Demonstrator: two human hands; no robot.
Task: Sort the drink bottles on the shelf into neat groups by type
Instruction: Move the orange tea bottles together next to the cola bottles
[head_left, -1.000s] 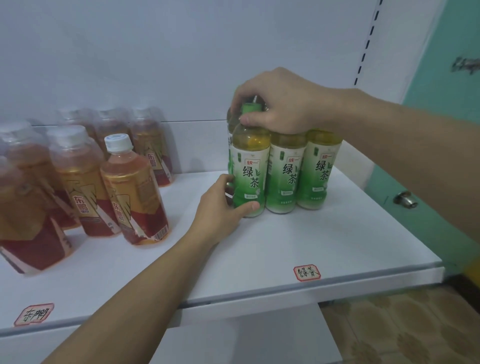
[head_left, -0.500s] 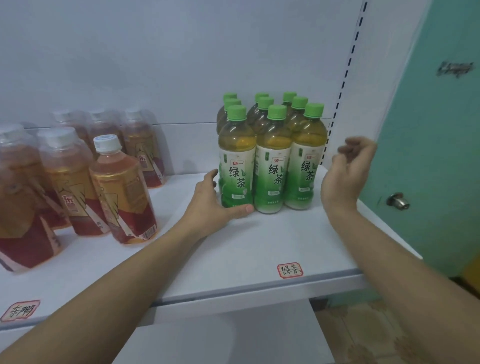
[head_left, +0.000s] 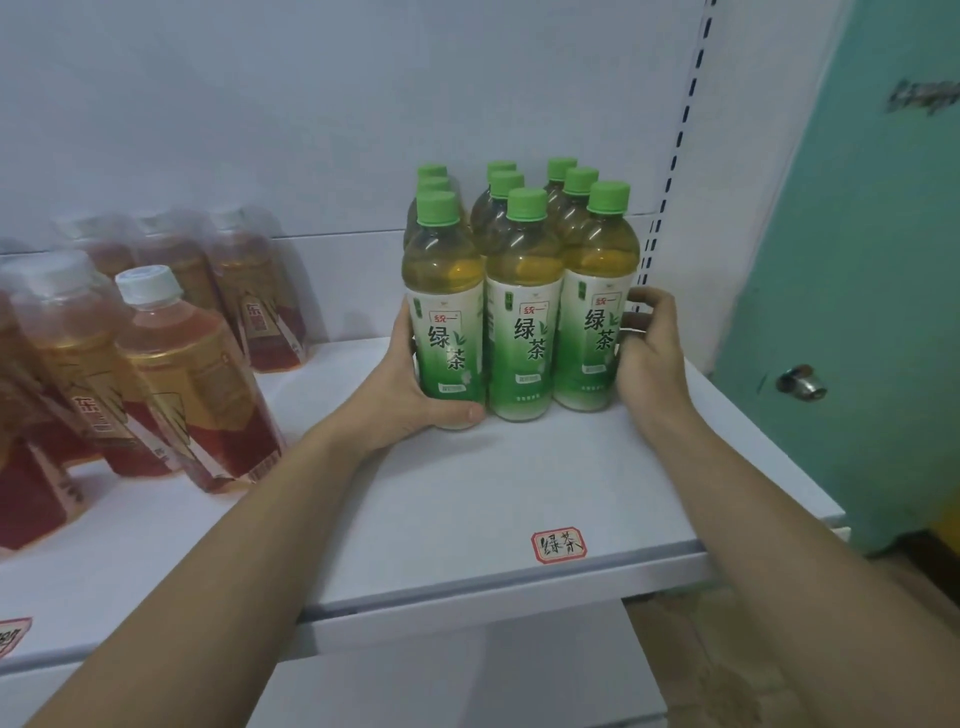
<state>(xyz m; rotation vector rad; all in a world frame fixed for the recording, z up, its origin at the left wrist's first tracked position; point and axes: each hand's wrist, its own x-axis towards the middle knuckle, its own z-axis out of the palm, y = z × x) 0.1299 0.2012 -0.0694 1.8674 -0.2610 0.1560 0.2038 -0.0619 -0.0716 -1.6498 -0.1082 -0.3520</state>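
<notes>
Green tea bottles (head_left: 522, 291), nine in a tight block at the right end of the shelf (head_left: 467, 499), above the handwritten green-tea tag (head_left: 558, 545). Left hand (head_left: 415, 395) wrapped round the base of the front-left bottle, thumb across its foot. Right hand (head_left: 647, 358), off to the side and empty half a second ago, now against the front-right bottle, fingers (head_left: 641, 312) curled round its side. Probably squaring the block; sorting seemingly near done. Amber bottles (head_left: 171, 374) grouped well apart to the left.
</notes>
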